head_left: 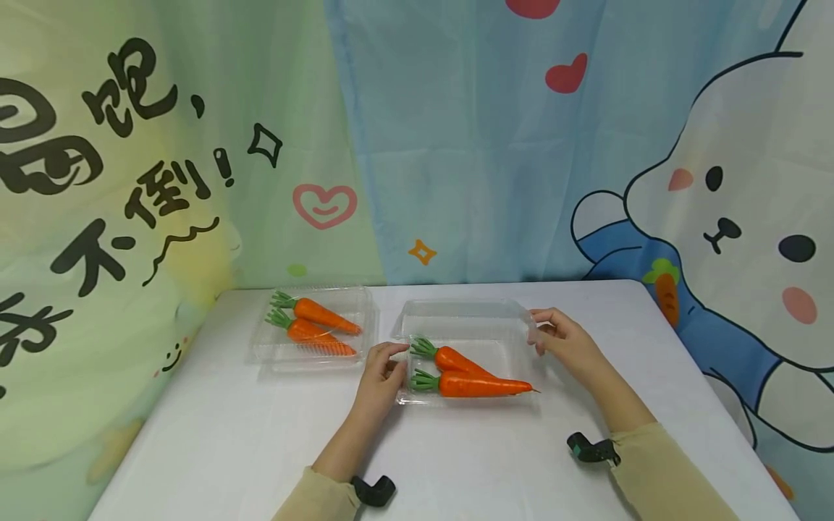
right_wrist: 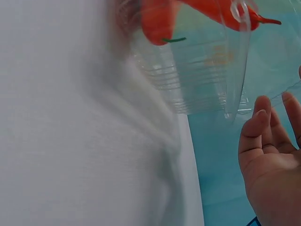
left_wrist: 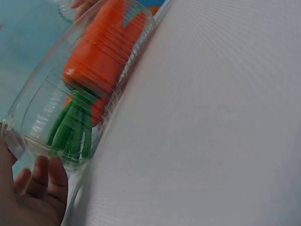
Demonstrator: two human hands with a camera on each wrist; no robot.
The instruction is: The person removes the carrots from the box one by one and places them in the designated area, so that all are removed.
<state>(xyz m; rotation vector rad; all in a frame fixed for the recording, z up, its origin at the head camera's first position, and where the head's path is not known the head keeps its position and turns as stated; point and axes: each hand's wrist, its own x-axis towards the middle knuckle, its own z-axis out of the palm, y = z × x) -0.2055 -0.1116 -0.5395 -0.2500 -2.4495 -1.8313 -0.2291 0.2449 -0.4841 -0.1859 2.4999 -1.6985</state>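
Note:
A clear plastic box (head_left: pixel 521 365) with a hinged lid (head_left: pixel 465 311) lies in the middle of the table, its lid raised at the back. Inside are two orange carrots with green tops, one carrot (head_left: pixel 482 384) in front and another carrot (head_left: pixel 459 359) behind it. The left hand (head_left: pixel 380 376) holds the box's left side at the rim, its fingers curved, as the left wrist view shows close by the green stems (left_wrist: pixel 70 125). At the right end, the right hand (head_left: pixel 562 339) pinches the lid's edge; its fingertips (right_wrist: pixel 263 103) show beside the plastic in the right wrist view.
To the left stands a second clear plastic box (head_left: pixel 365 325) holding two carrots (head_left: pixel 319 336). A white cloth covers the table (head_left: pixel 456 463). Behind the table's back edge hangs a printed curtain (head_left: pixel 443 181) with a cartoon rabbit at right.

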